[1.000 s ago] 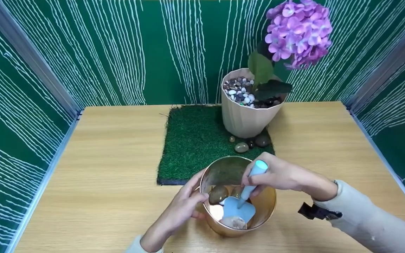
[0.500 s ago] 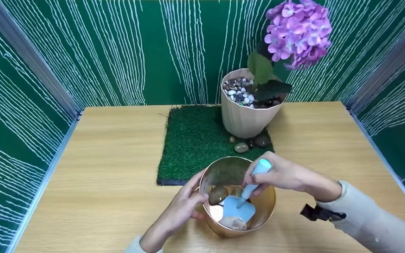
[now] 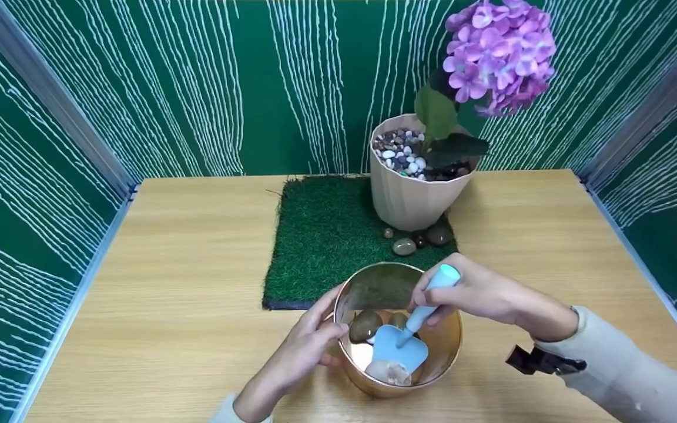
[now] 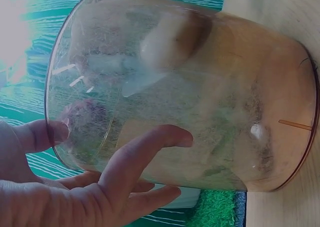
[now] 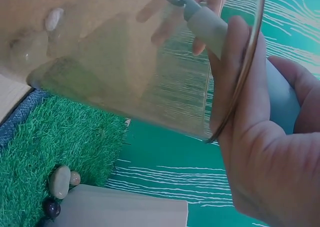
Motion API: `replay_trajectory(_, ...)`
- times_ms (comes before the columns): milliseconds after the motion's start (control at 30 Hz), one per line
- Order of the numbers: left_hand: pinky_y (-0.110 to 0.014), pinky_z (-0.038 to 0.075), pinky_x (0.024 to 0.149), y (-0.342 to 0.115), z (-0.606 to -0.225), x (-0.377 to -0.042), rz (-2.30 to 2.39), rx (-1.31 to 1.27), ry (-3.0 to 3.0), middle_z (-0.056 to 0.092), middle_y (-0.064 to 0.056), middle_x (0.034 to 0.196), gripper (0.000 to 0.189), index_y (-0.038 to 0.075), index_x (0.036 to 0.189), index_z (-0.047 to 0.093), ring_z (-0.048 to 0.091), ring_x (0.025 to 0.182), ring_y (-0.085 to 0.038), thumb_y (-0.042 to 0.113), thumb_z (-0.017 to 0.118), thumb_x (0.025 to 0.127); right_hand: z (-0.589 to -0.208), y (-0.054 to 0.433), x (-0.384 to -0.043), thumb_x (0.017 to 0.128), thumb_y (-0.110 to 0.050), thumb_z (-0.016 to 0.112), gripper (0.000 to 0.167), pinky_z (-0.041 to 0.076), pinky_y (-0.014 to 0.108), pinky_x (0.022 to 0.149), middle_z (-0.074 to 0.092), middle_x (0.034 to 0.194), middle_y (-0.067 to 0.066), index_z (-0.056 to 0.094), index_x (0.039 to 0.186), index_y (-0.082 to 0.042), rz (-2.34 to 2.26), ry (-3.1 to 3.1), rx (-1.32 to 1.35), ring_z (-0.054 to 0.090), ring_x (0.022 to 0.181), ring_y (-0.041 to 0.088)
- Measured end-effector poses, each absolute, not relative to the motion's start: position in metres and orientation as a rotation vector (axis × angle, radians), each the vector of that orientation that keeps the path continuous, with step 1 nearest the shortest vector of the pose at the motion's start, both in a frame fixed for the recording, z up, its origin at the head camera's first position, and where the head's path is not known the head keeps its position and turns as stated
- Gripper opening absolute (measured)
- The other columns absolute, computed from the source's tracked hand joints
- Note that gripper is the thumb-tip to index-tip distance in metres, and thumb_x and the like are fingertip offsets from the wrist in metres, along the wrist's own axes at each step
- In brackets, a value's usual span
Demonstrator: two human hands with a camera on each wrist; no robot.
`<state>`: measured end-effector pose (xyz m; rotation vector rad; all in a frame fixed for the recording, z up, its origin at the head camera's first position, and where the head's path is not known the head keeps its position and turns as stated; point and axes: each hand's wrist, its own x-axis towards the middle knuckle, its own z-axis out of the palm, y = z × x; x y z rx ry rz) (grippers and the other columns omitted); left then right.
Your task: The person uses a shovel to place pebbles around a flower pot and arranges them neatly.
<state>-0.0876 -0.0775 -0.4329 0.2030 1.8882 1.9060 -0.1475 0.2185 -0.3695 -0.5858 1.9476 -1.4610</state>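
My left hand [image 3: 309, 346] grips the side of a see-through amber plastic bucket [image 3: 447, 346], its thumb at the rim. In the left wrist view, the fingers [image 4: 137, 154] curve against the bucket wall. My right hand [image 3: 473, 291] holds a light blue hand trowel [image 3: 400, 349] by its handle, with the blade down inside the bucket. A pale stone [image 3: 389, 372] overlaps the blade's near edge; whether the blade carries it I cannot tell. Brown stones [image 3: 365, 325] lie at the bucket's bottom, beyond the blade. The right wrist view shows the fingers round the handle [image 5: 207, 29] behind the rim.
Behind the bucket lies a square of artificial turf [image 3: 321, 241]. On it stand a beige flowerpot [image 3: 412, 202] with pebbles and a purple flower [image 3: 500, 56], and several loose stones [image 3: 404, 246]. Green panels with white lines [image 3: 197, 88] enclose the wooden table [image 3: 197, 247].
My right hand has shifted a little to the right, tilting the trowel handle that way. The blade stays almost in place inside the bucket. The left hand looks unmoved.
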Motion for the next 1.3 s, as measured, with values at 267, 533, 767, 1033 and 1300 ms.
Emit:
replay_trajectory(267, -0.036, 0.059, 0.063, -0.077, -0.433, -0.088, 1.907, 0.208, 1.886, 0.028, -0.018, 0.172, 0.071, 0.014, 0.169, 0.028, 0.059, 0.12, -0.032, 0.013, 0.052, 0.102, -0.37, 0.223, -0.147, 0.101, 0.0, 0.055, 0.024, 0.065, 0.034, 0.079, 0.076, 0.103, 0.018, 0.067, 0.105, 0.019, -1.521, 1.913, -0.578, 0.077, 0.086, 0.018)
replay_trajectory(533, -0.034, 0.058, 0.063, -0.078, -0.433, -0.088, 1.909, 0.216, 1.872, 0.03, -0.019, 0.171, 0.071, 0.014, 0.169, 0.028, 0.061, 0.116, -0.029, 0.013, 0.052, 0.102, -0.371, 0.225, -0.146, 0.102, 0.0, 0.054, 0.028, 0.064, 0.03, 0.078, 0.077, 0.104, 0.016, 0.065, 0.109, 0.024, -1.585, 1.866, -0.536, 0.077, 0.087, 0.016)
replay_trajectory(767, -0.032, 0.057, 0.062, -0.078, -0.433, -0.088, 1.908, 0.209, 1.864, 0.031, -0.019, 0.171, 0.071, 0.015, 0.169, 0.028, 0.061, 0.117, -0.027, 0.014, 0.052, 0.102, -0.371, 0.228, -0.145, 0.103, -0.002, 0.055, 0.026, 0.064, 0.029, 0.079, 0.077, 0.104, 0.015, 0.067, 0.109, 0.021, -1.613, 1.865, -0.484, 0.077, 0.09, 0.018)
replay_trajectory(1033, -0.029, 0.055, 0.06, -0.078, -0.433, -0.088, 1.906, 0.212, 1.871, 0.032, -0.019, 0.17, 0.071, 0.014, 0.169, 0.028, 0.061, 0.112, -0.026, 0.014, 0.052, 0.101, -0.373, 0.233, -0.146, 0.106, -0.005, 0.054, 0.022, 0.064, 0.029, 0.081, 0.077, 0.108, 0.014, 0.075, 0.106, 0.002, -1.659, 1.805, -0.44, 0.076, 0.09, 0.018)
replay_trajectory(1300, -0.029, 0.056, 0.06, -0.078, -0.434, -0.089, 1.911, 0.225, 1.866, 0.031, -0.02, 0.17, 0.071, 0.015, 0.168, 0.029, 0.062, 0.113, -0.026, 0.014, 0.051, 0.101, -0.375, 0.237, -0.146, 0.105, -0.003, 0.053, 0.024, 0.064, 0.03, 0.081, 0.077, 0.108, 0.014, 0.077, 0.104, -0.003, -1.696, 1.762, -0.414, 0.076, 0.094, 0.02)
